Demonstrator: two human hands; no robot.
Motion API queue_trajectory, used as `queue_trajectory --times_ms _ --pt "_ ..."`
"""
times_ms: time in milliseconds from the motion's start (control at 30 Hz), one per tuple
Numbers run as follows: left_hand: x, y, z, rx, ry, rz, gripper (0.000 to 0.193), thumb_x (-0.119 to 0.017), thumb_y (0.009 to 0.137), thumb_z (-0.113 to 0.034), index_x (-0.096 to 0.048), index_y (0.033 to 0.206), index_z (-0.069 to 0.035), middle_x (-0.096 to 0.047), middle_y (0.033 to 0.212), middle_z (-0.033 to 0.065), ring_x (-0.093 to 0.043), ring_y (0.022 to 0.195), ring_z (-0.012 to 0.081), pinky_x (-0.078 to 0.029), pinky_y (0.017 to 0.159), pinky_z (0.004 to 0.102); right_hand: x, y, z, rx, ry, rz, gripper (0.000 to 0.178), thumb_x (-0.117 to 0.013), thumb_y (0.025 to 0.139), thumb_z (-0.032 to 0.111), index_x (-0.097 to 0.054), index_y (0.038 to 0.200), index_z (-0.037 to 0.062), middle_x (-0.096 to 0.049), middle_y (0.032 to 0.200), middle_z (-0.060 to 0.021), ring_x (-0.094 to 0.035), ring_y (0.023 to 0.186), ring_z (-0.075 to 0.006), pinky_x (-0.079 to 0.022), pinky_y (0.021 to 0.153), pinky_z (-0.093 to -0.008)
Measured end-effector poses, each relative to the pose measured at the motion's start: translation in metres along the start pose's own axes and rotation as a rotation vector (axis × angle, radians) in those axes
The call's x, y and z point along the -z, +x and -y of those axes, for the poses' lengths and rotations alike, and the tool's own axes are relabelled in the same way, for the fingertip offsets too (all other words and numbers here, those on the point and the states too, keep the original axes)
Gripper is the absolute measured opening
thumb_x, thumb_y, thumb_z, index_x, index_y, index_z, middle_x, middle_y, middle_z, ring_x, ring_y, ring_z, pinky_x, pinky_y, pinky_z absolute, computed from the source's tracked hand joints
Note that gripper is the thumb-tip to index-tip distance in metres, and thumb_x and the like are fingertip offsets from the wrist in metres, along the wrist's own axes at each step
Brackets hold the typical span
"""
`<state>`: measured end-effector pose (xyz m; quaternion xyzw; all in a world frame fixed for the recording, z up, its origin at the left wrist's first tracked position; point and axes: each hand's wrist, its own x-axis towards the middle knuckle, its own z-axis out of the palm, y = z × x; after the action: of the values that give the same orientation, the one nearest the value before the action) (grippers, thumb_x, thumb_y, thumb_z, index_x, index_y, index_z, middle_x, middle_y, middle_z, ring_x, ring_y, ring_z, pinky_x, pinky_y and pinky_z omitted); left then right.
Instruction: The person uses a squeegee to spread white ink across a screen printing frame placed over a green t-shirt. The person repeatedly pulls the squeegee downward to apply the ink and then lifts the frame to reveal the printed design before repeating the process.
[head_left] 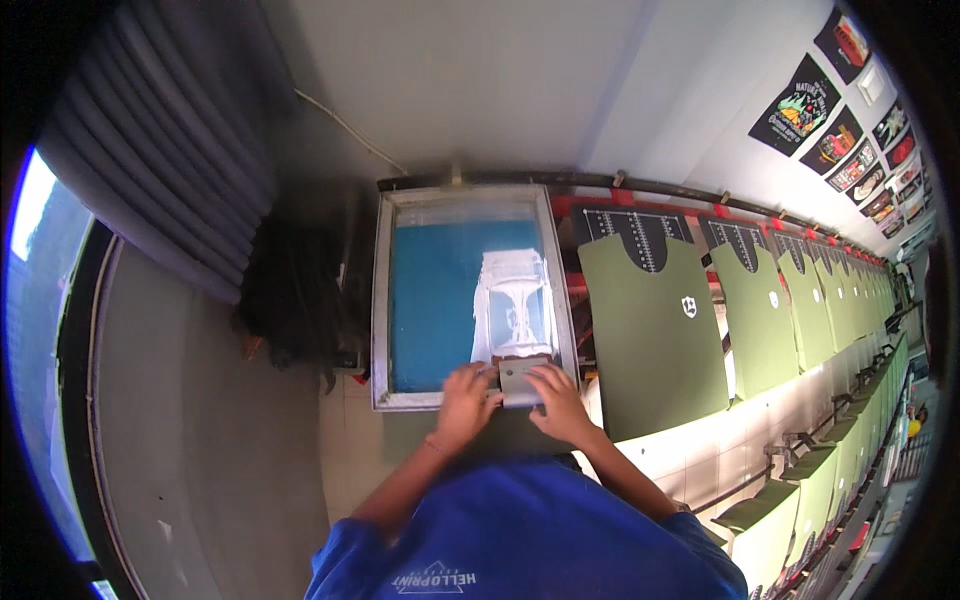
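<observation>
A printing screen with a pale frame [383,300] lies in front of me. White ink [512,268] is smeared over the right part of its blue mesh [432,300], from near the middle down to the near side. At the near end of the ink sits a squeegee [519,385] with a grey, plate-like handle. My left hand [466,402] is closed on its left end, and my right hand [560,402] grips the right end. The squeegee's blade edge is mostly hidden. Part of a green shirt [420,432] shows below the screen's near edge.
To the right, several green shirts [655,350] with small white prints lie on dark boards in a long row. A rail [700,205] runs behind them. A second row of green shirts [770,503] stands nearer. Grey curtains [160,130] and dark cloth [300,290] are at left.
</observation>
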<state>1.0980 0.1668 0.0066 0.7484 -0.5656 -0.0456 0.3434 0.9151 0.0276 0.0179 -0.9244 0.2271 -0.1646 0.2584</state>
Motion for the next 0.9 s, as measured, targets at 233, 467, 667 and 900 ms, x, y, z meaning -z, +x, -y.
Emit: queue_trajectory --times_ms 233,467,667,900 --pt "0.038 -0.025 0.149 0.477 0.164 -0.463 0.035 -0.064 0.094 -0.026 -0.064 0.117 0.002 -0.061 0.117 0.0229 -0.056 0.108 0.0396 -0.043 0.096 0.0478 -0.072 -0.020 -0.135 -0.809 0.538 -0.423 0.037 -0.059 0.099 0.025 -0.064 0.122 -0.0035 -0.066 0.114 -0.0208 -0.062 0.107 -0.0316 -0.045 0.097 -0.0397" --pt "0.025 -0.048 0.196 0.796 -0.375 -0.358 0.048 -0.053 0.102 -0.036 -0.064 0.116 0.009 -0.067 0.100 0.0227 -0.063 0.094 0.0291 -0.048 0.087 0.0404 -0.072 0.004 -0.118 -0.989 0.792 -0.547 0.039 -0.061 0.099 0.027 -0.067 0.119 -0.0069 -0.070 0.107 -0.0113 -0.062 0.097 -0.0175 -0.047 0.090 -0.0309" --pt "0.028 -0.040 0.170 0.769 -0.199 -0.446 0.050 -0.048 0.103 -0.040 -0.065 0.111 0.007 -0.067 0.096 0.0216 -0.062 0.091 0.0274 -0.048 0.082 0.0410 -0.055 0.005 -0.107 -0.948 0.878 -0.564 0.042 -0.061 0.099 0.028 -0.066 0.119 -0.0080 -0.070 0.111 -0.0139 -0.062 0.101 -0.0181 -0.047 0.092 -0.0313" --pt "0.041 -0.009 0.045 0.904 -0.308 -0.260 0.054 -0.048 0.103 -0.042 -0.064 0.119 0.007 -0.068 0.111 0.0256 -0.065 0.103 0.0318 -0.049 0.090 0.0424 0.020 -0.034 -0.150 -0.872 0.825 -0.539 0.044 -0.061 0.099 0.031 -0.067 0.119 -0.0083 -0.070 0.111 -0.0142 -0.062 0.100 -0.0183 -0.047 0.092 -0.0320"
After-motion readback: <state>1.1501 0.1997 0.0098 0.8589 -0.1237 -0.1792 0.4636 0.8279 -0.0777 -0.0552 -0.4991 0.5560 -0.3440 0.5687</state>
